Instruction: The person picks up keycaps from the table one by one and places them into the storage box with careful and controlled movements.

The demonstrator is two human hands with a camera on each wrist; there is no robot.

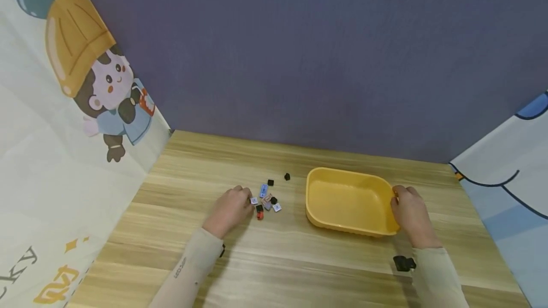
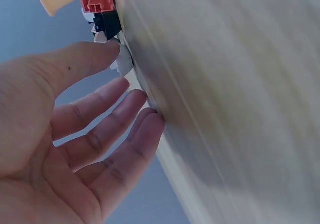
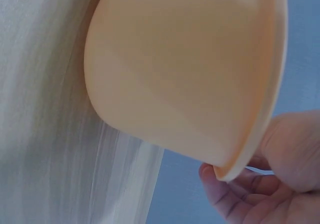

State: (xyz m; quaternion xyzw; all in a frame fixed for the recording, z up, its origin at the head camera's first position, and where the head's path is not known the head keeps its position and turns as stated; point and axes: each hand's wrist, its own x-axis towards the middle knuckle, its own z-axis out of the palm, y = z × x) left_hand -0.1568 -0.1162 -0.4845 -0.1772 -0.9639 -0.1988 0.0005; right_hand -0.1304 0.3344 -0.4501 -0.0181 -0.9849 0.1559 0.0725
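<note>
My left hand (image 1: 232, 207) is low over the table at the left side of a small cluster of toy building pieces. Its thumb and index fingertips are right at a white square piece (image 1: 254, 200), and the other fingers are loosely bent in the left wrist view. A red piece (image 2: 97, 0) and a black piece (image 2: 107, 24) lie beside the thumb. My right hand (image 1: 412, 213) grips the right end of a yellow plastic basin (image 1: 347, 226), with fingers (image 3: 217, 191) under its rim in the right wrist view. The inside of the basin shows nothing in it.
Around the cluster lie a blue piece (image 1: 263, 190), another white square piece (image 1: 277, 207) and several black, grey and pinkish pieces. Two black pieces, one of them the farther piece (image 1: 287, 176), are at the back. A dark blue panel (image 1: 299, 60) borders the wooden table (image 1: 299, 270).
</note>
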